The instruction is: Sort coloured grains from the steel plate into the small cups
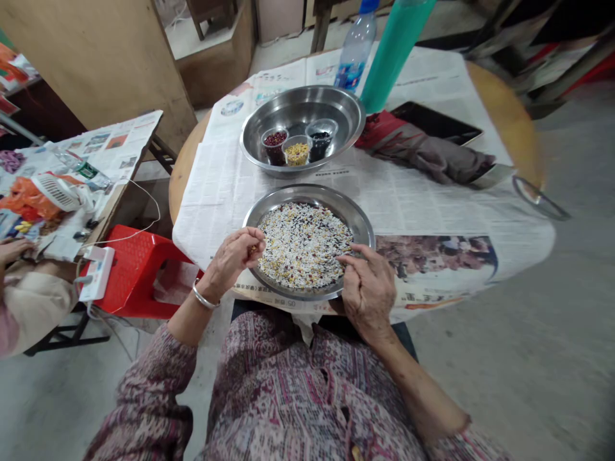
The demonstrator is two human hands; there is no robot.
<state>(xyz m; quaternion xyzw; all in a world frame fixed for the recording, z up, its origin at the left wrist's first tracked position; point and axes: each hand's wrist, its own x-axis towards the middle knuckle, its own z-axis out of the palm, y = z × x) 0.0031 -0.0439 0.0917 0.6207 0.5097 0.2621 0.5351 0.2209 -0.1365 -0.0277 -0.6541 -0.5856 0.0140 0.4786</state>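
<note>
A shallow steel basin (364, 225) stands near the table's front edge. Spread across its bottom is a mix of white grains (302, 240), yellow kernels, dark grains and a few red beans. My left hand (237, 255) is curled closed over the basin's left rim; a little brownish-red shows between its fingers, too small to name. On the right side, my right hand (369, 285) has its fingers apart, their tips over the grains. Behind, a wider steel basin (331, 102) holds three clear cups: red beans (275, 139), yellow kernels (296, 152) and black beans (319, 142).
Newspaper (211, 192) covers the round table. A water bottle (356, 48), a green bottle (396, 54), a dark phone-like slab (437, 121) and a folded umbrella (427, 150) lie or stand behind. To the left are a red stool (132, 272), a power strip (97, 274) and another person's hand (14, 248).
</note>
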